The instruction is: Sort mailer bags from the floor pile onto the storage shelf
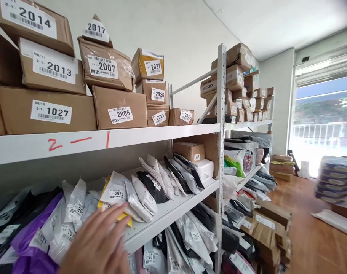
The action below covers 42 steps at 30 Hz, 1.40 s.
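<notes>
My left hand reaches in from the bottom edge, its back towards me and its fingers stretched out, slightly apart. It is open, and I see nothing held in it. Just beyond the fingertips lies a white mailer bag labelled 2020, with a yellow mailer partly under it. Whether the fingers touch them I cannot tell. To the left of the hand are grey plastic parcels and a purple parcel bag. A black parcel leans among white ones on the right. My right hand is out of view.
Numbered cardboard boxes stand on the upper shelf, marked 2-1 in red. A white metal post closes the rack's right end. More parcels fill the shelf below. Open cartons and wrapped packs stand on the floor.
</notes>
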Each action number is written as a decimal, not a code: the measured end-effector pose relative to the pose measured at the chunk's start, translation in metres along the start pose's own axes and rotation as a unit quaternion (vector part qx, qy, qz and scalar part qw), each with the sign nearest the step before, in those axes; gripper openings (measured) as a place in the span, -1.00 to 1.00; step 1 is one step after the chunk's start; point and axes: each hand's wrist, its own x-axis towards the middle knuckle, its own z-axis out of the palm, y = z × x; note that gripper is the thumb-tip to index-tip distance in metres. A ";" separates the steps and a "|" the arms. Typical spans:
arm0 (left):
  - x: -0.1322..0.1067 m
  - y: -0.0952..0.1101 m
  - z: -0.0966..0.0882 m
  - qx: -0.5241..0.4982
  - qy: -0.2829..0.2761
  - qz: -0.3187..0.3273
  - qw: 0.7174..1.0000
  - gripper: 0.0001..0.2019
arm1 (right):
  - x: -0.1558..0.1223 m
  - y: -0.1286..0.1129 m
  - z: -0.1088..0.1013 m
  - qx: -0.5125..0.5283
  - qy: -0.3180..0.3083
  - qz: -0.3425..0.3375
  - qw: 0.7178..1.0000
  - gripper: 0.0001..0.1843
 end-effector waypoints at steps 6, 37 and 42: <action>0.105 0.072 0.037 0.008 -0.119 -0.025 0.993 -0.56 | 0.045 0.084 -0.072 -0.003 0.150 0.098 0.984 -0.52; 0.213 0.104 0.090 0.158 0.005 -0.175 0.972 -0.73 | -0.037 0.291 -0.262 0.217 0.199 0.347 0.890 -0.59; 0.145 0.181 0.105 0.088 0.165 -0.045 0.981 -0.94 | -0.093 0.312 -0.268 0.199 0.151 0.382 0.890 -0.48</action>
